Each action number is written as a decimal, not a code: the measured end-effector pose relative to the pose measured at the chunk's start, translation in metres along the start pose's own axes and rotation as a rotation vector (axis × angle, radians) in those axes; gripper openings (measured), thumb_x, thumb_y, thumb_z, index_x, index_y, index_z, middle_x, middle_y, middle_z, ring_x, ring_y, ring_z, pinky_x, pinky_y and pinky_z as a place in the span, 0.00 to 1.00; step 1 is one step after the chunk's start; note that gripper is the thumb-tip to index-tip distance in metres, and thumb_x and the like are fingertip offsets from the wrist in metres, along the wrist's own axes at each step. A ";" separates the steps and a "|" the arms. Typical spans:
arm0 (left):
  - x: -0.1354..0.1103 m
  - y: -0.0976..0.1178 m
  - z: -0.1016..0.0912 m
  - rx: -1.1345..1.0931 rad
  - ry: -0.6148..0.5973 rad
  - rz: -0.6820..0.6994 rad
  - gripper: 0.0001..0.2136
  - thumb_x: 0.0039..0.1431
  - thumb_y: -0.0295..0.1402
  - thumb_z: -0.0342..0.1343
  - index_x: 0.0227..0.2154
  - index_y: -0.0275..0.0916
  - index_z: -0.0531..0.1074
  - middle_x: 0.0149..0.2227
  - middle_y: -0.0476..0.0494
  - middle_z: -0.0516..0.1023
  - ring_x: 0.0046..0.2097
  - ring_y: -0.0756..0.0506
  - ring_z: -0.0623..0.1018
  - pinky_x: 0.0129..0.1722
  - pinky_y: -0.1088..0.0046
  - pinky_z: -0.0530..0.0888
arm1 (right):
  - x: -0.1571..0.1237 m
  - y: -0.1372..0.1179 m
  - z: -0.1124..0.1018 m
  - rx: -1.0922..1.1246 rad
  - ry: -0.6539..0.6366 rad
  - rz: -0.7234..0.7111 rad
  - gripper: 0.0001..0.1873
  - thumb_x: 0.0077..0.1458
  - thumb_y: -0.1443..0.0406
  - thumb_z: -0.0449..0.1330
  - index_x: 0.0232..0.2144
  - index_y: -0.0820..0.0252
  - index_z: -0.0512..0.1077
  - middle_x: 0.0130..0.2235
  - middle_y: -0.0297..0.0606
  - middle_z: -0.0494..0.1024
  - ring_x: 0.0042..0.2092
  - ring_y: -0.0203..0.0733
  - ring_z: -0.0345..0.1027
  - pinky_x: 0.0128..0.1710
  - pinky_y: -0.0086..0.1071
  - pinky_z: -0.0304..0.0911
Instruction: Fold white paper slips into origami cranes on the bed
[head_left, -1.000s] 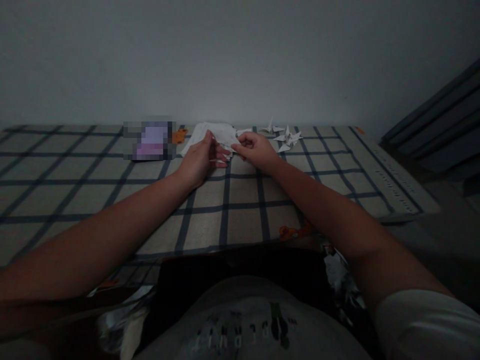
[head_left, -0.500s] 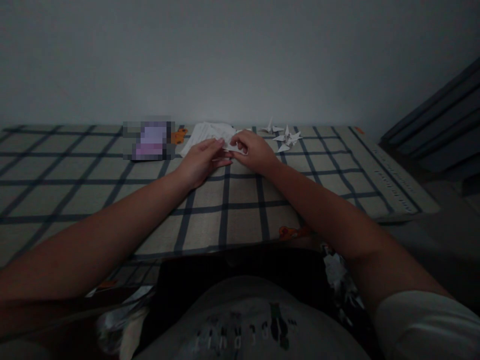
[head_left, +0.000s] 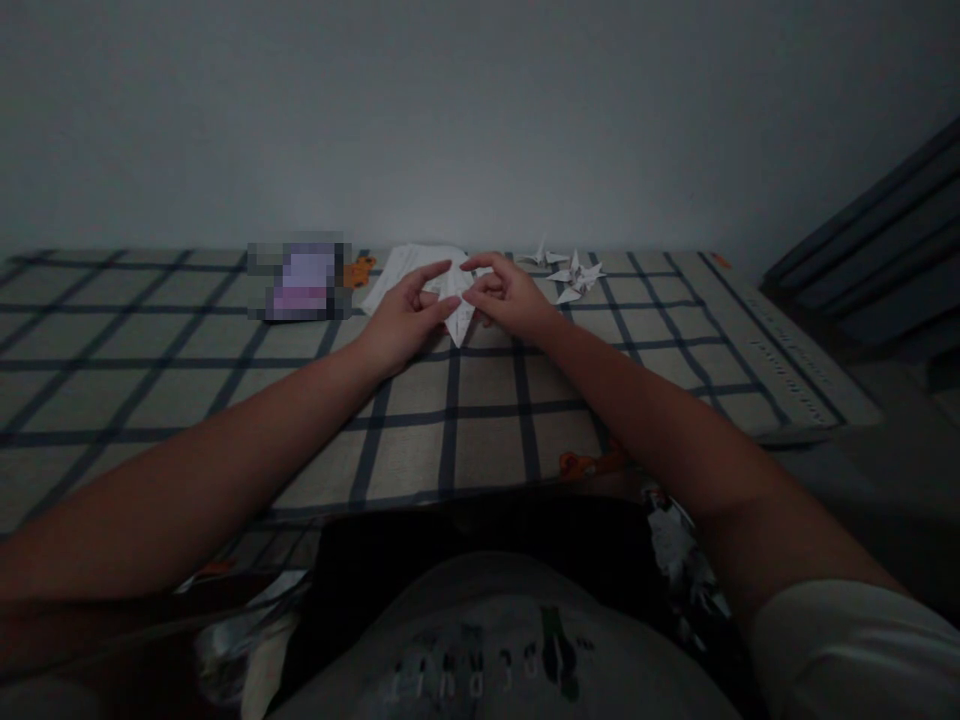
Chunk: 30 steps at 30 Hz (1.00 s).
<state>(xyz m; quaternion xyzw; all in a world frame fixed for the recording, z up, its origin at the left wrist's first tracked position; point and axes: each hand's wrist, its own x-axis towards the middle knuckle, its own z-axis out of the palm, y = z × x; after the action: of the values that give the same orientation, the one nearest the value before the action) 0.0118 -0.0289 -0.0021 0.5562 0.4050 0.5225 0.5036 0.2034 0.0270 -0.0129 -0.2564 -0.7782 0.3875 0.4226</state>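
A folded piece of white paper [head_left: 460,325], pointed at its near end, is held between my two hands above the checked cloth. My left hand [head_left: 411,308] grips its left side, thumb on the front and index finger at the upper edge. On the other side my right hand [head_left: 511,297] pinches it the same way, the two thumbs almost meeting. Behind my left hand lie white printed sheets [head_left: 409,262]. To the right of my right hand sit several folded paper cranes [head_left: 576,277].
The table wears a checked tablecloth [head_left: 405,440] with dark stripes and orange bear prints. A purple object [head_left: 304,285], partly pixelated, rests at the back left. A pale wall [head_left: 480,120] rises behind the table. Dark slatted furniture [head_left: 885,240] stands at the right.
The folded paper, mostly hidden by my fingers before, now shows its pointed end toward me. Both hands have turned, with the thumbs now on its front face.
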 end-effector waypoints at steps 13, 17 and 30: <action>-0.002 0.011 0.006 -0.093 0.146 -0.046 0.22 0.54 0.30 0.62 0.54 0.43 0.70 0.33 0.49 0.74 0.33 0.46 0.77 0.39 0.65 0.78 | -0.003 -0.017 -0.001 0.076 -0.109 0.080 0.14 0.59 0.67 0.59 0.48 0.62 0.71 0.35 0.34 0.73 0.33 0.32 0.68 0.33 0.27 0.68; -0.009 0.016 0.010 -0.049 0.084 -0.099 0.20 0.56 0.30 0.62 0.52 0.44 0.70 0.38 0.48 0.75 0.36 0.47 0.79 0.39 0.68 0.79 | -0.004 -0.018 -0.005 -0.004 -0.179 -0.010 0.15 0.58 0.65 0.61 0.47 0.63 0.73 0.38 0.37 0.76 0.37 0.35 0.70 0.41 0.31 0.69; -0.004 0.014 0.004 -0.105 0.033 -0.104 0.27 0.49 0.23 0.67 0.54 0.39 0.70 0.29 0.53 0.78 0.31 0.50 0.81 0.40 0.70 0.81 | -0.002 -0.024 -0.017 -0.213 -0.163 -0.008 0.13 0.53 0.60 0.67 0.39 0.63 0.80 0.38 0.39 0.81 0.40 0.40 0.72 0.44 0.34 0.66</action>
<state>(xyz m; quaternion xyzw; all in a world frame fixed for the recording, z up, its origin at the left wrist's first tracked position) 0.0138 -0.0359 0.0111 0.4988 0.4134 0.5252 0.5518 0.2175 0.0183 0.0116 -0.2643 -0.8478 0.3204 0.3298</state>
